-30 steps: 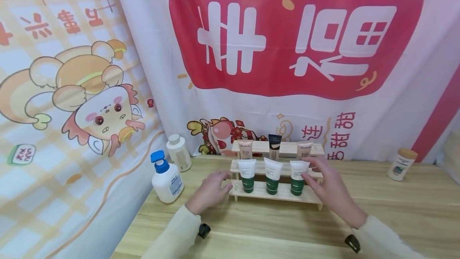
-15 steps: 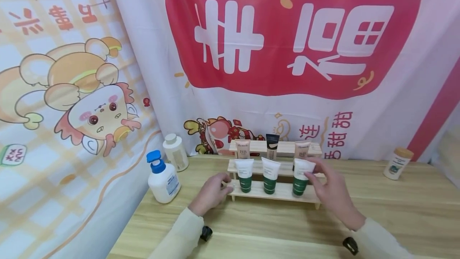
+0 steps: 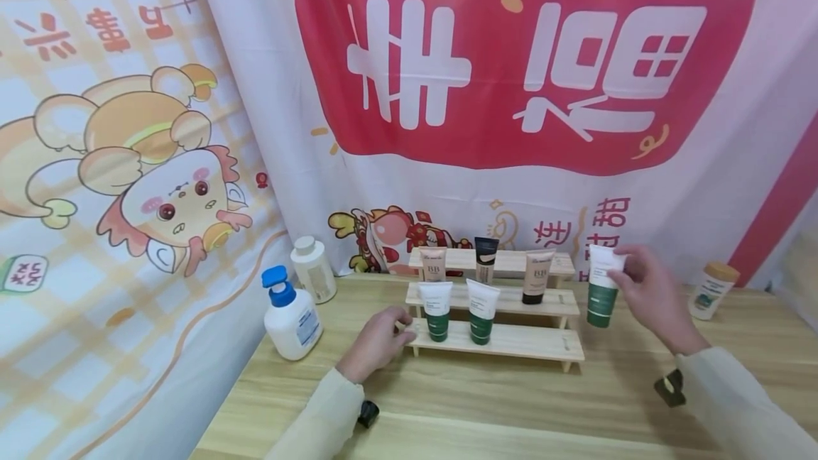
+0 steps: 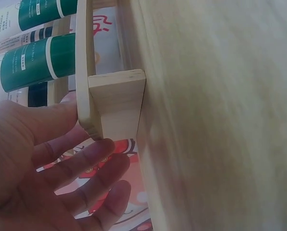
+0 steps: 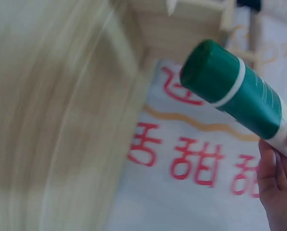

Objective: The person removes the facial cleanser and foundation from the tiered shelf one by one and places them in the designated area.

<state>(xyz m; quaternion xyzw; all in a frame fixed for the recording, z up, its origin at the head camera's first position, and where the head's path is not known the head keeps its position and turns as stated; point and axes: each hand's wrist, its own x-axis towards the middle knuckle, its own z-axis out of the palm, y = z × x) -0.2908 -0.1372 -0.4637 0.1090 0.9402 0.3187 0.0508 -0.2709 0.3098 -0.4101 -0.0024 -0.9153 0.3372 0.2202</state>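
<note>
A white and green tube (image 3: 601, 286) hangs upright in the air just right of the three-tier wooden rack (image 3: 530, 343), its crimped white top pinched by the right hand (image 3: 658, 297). In the right wrist view the tube (image 5: 244, 91) points its green cap away from the right hand (image 5: 280, 187). The left hand (image 3: 377, 341) grips the left end of the rack's lowest board; in the left wrist view the left hand (image 4: 42, 154) has its thumb and index finger at the board's end (image 4: 85, 67), other fingers loosely spread. Two similar tubes (image 3: 437, 311) (image 3: 482, 311) stand on that board.
Behind them on the rack are two beige tubes (image 3: 535, 277) (image 3: 433, 263) and a dark tube (image 3: 486, 258). Left of it stand a blue-topped pump bottle (image 3: 292, 321) and a white bottle (image 3: 313, 270). A tan-capped bottle (image 3: 712, 291) is behind the right hand.
The right hand has lifted the rightmost green tube off the lowest board and carried it right, uncovering the beige tube behind. The left hand has stayed at the rack's left end.
</note>
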